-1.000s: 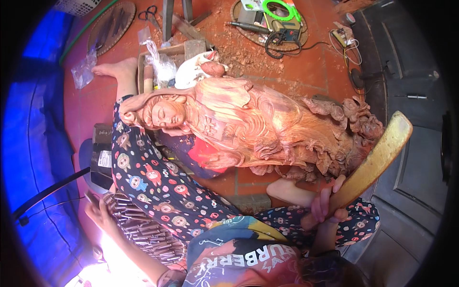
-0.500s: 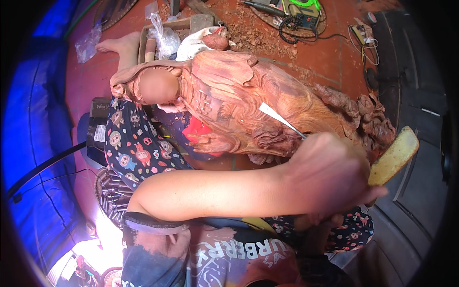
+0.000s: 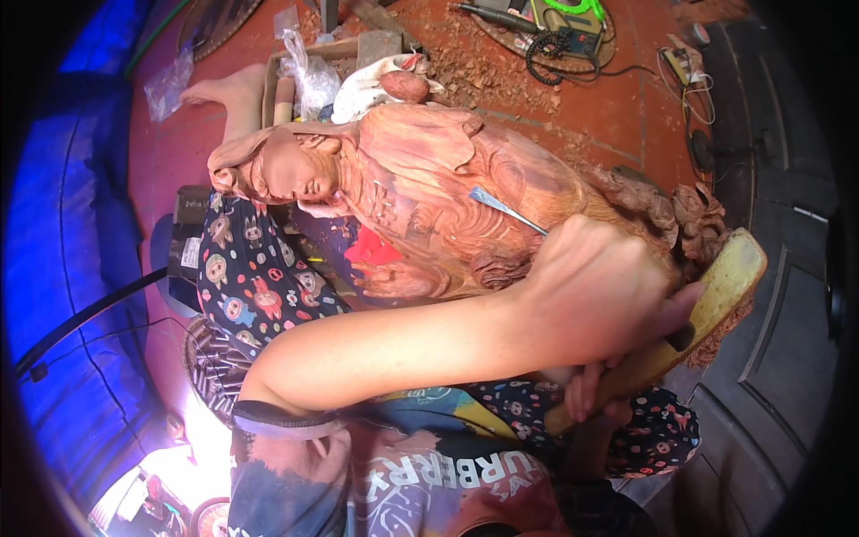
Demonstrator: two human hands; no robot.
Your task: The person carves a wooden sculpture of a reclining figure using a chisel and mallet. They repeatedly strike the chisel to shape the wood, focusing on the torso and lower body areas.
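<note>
Had the carved wooden figure (image 3: pixel 420 179) laid on its side across the lap, face turned left and base off to the right, likely to bring the folds of the robe upward and within reach of a blade. Kept it propped on the patterned trousers (image 3: pixel 255 282), seemingly to steady it against blows.

Reached the left hand (image 3: pixel 599 291) across the body and over the figure's lower part. Closed it into a fist around a chisel (image 3: pixel 506 208), leaving only the thin metal blade showing past the knuckles, tip on or just above the carved drapery — could not tell which.

Wrapped the right hand (image 3: pixel 595 398) around the handle of a pale wooden mallet (image 3: pixel 720 286), fingers curled tight. Held the mallet's head up just beside the left hand, behind the hidden butt of the chisel — by the look of it, poised for a tap.

Farther out, sat on a red tiled floor (image 3: pixel 626 107) strewn with wood chips (image 3: pixel 501 76). Had a bare foot (image 3: pixel 224 89) stretched out beyond the figure's head, a clear plastic bag (image 3: pixel 309 72) just beside it, a power tool with a coiled cord (image 3: pixel 555 40) near the top edge, and a blue tarpaulin (image 3: pixel 54 179) along the left.
</note>
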